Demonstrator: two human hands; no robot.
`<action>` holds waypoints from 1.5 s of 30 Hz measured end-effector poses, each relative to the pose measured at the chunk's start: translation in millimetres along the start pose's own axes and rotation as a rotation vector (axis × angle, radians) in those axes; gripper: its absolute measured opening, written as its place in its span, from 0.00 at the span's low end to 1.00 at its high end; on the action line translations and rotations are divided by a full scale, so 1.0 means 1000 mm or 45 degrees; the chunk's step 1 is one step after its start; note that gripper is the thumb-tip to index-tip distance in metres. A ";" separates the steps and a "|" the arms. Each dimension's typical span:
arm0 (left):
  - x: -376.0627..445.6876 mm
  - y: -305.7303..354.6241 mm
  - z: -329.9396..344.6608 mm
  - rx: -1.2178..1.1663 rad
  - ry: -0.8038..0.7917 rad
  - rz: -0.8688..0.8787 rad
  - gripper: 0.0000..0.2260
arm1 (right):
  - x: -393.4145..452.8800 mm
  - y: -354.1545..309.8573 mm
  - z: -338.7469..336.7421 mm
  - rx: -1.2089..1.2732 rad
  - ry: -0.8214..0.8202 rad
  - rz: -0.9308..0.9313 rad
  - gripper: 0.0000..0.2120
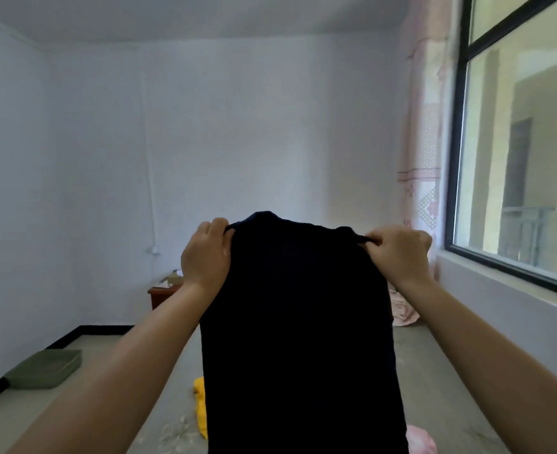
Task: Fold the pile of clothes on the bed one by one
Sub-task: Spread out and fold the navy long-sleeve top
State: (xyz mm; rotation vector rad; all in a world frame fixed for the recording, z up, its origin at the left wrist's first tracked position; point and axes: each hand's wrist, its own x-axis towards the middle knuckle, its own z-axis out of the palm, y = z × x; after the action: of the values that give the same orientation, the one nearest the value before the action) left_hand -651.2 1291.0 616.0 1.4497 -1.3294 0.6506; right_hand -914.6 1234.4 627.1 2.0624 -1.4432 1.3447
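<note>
A dark navy garment (298, 322) hangs full length between the two hands, held up in front of the person and falling past the bottom edge of the view; its top edge runs from one hand to the other, with a rounded hump of cloth rising a little above them near the left one. Below the hands and behind the hanging cloth lies the bed (441, 381), its grey patterned cover showing on either side; under the left forearm a yellow cloth (200, 407) peeks out from the garment's edge, and under the right forearm a pink cloth (419, 440) does the same. Far to the left of the left hand, low on the floor, a green tray (43, 368) sits by the wall; what it holds cannot be told. The left hand (206, 253) pinches the garment's upper left corner, fingers curled over the cloth; the right hand (398, 249) pinches the upper right corner between thumb and fingertips.
</note>
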 end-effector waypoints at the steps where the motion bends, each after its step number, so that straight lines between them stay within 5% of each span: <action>1: 0.003 -0.006 -0.010 -0.004 0.023 0.056 0.10 | -0.003 -0.011 0.002 -0.074 0.077 -0.034 0.09; 6: 0.017 -0.033 -0.054 0.025 0.109 0.268 0.19 | -0.028 -0.072 0.002 -0.138 0.461 -0.187 0.13; 12: 0.013 -0.064 -0.096 0.134 0.044 0.304 0.28 | -0.040 -0.103 0.010 0.118 0.441 -0.229 0.20; 16: -0.011 -0.079 -0.131 0.258 0.140 0.368 0.06 | -0.053 -0.115 0.010 -0.024 0.524 -0.418 0.15; 20: -0.050 -0.095 -0.165 0.320 0.176 0.323 0.05 | -0.081 -0.127 0.014 0.068 0.544 -0.518 0.11; 27: -0.132 -0.109 -0.214 0.532 0.063 0.261 0.04 | -0.165 -0.145 0.026 0.300 0.378 -0.574 0.04; 34: -0.163 -0.127 -0.246 0.673 0.050 0.300 0.05 | -0.200 -0.168 0.036 0.512 0.265 -0.604 0.09; 45: -0.170 -0.275 -0.163 0.627 -0.204 0.257 0.05 | -0.194 -0.205 0.196 0.429 -0.131 -0.597 0.15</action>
State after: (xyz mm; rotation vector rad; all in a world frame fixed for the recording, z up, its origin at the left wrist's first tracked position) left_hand -395.6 1470.5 432.6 1.8002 -1.5217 1.0688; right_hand -649.8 1309.8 420.4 2.5051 -0.7199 1.3594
